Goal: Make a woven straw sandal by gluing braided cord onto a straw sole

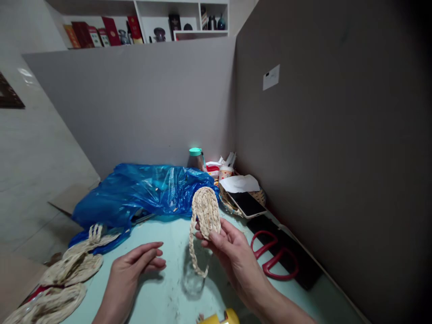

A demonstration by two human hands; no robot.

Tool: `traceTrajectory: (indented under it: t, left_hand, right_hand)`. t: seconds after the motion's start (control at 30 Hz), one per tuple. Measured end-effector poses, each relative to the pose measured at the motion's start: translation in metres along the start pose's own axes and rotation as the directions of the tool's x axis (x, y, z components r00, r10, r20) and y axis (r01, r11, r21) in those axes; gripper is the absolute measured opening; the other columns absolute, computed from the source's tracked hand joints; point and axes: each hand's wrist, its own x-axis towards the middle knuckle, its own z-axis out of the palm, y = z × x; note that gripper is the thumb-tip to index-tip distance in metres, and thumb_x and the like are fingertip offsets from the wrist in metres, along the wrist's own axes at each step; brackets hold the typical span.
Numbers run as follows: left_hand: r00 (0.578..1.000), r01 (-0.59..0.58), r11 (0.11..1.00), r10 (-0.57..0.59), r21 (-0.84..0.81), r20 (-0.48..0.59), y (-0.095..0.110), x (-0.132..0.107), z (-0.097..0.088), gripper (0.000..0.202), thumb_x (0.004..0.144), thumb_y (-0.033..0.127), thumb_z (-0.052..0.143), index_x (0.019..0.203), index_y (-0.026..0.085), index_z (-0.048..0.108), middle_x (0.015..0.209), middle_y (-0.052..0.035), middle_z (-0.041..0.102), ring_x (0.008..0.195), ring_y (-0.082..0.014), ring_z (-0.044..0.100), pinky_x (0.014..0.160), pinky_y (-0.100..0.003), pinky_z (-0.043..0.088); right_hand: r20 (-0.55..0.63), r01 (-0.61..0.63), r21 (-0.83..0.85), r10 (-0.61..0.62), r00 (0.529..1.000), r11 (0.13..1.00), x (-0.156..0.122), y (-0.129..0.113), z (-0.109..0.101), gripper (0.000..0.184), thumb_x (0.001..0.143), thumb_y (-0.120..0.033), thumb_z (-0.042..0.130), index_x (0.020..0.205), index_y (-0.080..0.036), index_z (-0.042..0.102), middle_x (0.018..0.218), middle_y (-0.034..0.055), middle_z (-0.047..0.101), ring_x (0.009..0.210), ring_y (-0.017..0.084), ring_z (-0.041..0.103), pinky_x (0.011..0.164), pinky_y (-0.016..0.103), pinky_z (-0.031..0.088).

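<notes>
Braided coil point(206, 209) in R hand point(232, 249), over table point(165, 292); L hand point(138, 265) to its L. Plastic bag point(145, 186) behind, bottle point(195, 160) at bag's R end. Fiber bundles point(65, 270) far L, nr bag's front. Phone point(249, 204) on basket point(260, 197), back R; scissors point(274, 260) R of R hand, partly on flat slab point(308, 270) nr R partition point(320, 135).

Over the table point(170, 240), a hand could pass between the left hand point(137, 261) and the hanging straw rope point(191, 249). Farther away, the blue bag point(145, 189) closes the way; on the right, the scissors point(274, 259) and wall point(320, 135) are obstacles.
</notes>
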Motion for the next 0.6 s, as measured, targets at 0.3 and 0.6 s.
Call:
traceTrajectory:
  t: [0.3, 0.6]
  left_hand:
    - [0.978, -0.036, 0.999, 0.028, 0.036, 0.206, -0.002, -0.024, 0.026, 0.033, 0.083, 0.045, 0.064, 0.067, 0.017, 0.061, 0.045, 0.0077, 0.046, 0.03, -0.0063, 0.042, 0.035, -0.018, 0.029]
    - [0.972, -0.062, 0.975, 0.011, 0.211, 0.237, 0.048, -0.032, 0.037, 0.014, 0.067, 0.024, 0.079, 0.078, 0.016, 0.08, 0.063, -0.0086, 0.077, 0.071, -0.026, 0.074, 0.075, -0.032, 0.055]
  right_hand:
    - [0.155, -0.178, 0.248, 0.143, 0.978, 0.952, -0.01, -0.012, 0.015, 0.023, 0.087, -0.027, 0.068, 0.103, -0.011, 0.067, 0.086, 0.0067, 0.066, 0.068, 0.009, 0.06, 0.064, 0.019, 0.049]
    - [0.174, -0.213, 0.317, 0.164, 0.971, 0.924, -0.009, -0.015, 0.013, 0.017, 0.085, -0.028, 0.067, 0.084, -0.011, 0.064, 0.05, -0.0033, 0.046, 0.042, 0.006, 0.033, 0.042, 0.016, 0.03]
